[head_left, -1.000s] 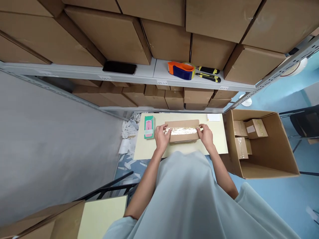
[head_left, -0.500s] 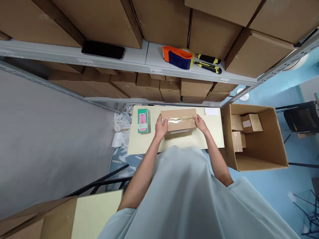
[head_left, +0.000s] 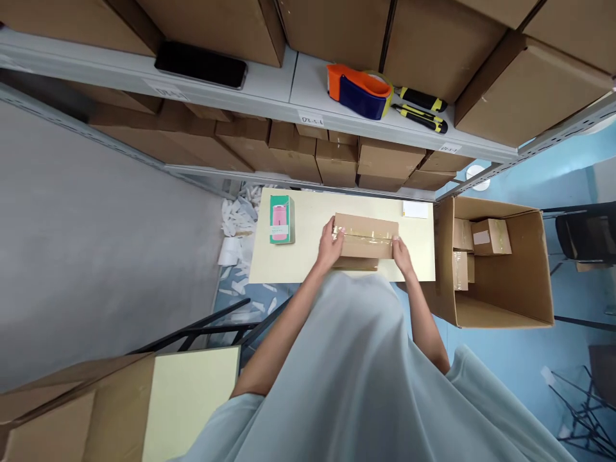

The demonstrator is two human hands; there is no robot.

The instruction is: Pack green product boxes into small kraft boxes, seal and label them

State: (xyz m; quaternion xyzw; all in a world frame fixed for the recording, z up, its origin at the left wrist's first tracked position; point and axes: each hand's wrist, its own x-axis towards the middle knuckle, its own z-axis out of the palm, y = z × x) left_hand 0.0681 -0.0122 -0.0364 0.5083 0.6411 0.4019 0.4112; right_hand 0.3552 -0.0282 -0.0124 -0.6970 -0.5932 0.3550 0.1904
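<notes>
At the table (head_left: pixel 310 215), brown carton (head_left: pixel 366 249), shiny lengthwise tape (head_left: pixel 364 237); left grip (head_left: pixel 331 246), right grip (head_left: pixel 402 255) clasping ends

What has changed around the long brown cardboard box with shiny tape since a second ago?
The long brown cardboard box with shiny tape has shifted to the person's right over the pale yellow table, away from the green and pink carton, toward the white rectangular item. The left hand and right hand hold its ends, as before. The carton and white item stayed put.
</notes>
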